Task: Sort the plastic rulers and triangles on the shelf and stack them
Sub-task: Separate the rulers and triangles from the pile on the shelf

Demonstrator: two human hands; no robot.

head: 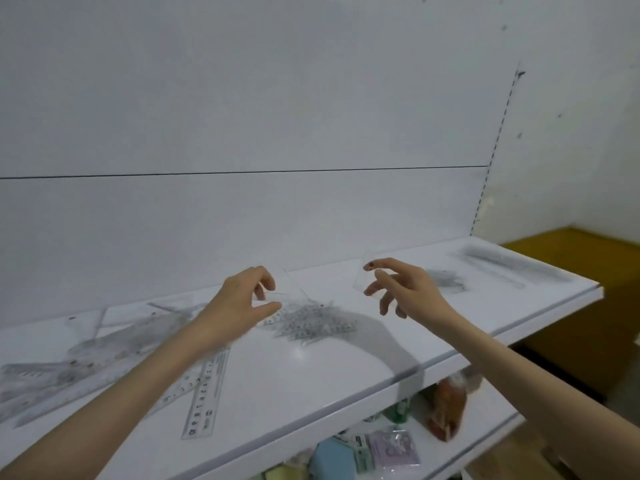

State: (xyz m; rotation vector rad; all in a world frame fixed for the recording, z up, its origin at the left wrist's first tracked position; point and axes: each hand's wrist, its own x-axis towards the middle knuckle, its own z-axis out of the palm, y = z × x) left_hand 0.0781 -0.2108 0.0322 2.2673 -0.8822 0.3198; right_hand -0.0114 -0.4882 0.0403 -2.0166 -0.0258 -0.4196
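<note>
right hand (401, 289) pinching clear triangle (362, 284) above shelf (311, 375)

Two bare arms show, uncovered right to the picture's edge: the left forearm (131, 386) at 8 o'clock, the right forearm (519, 372) at 4 o'clock. The left hand (239, 299) and right hand (401, 285) are bare too. The right index nail (370, 264) wears dark red varnish; the other nails are too blurred to tell.
</note>
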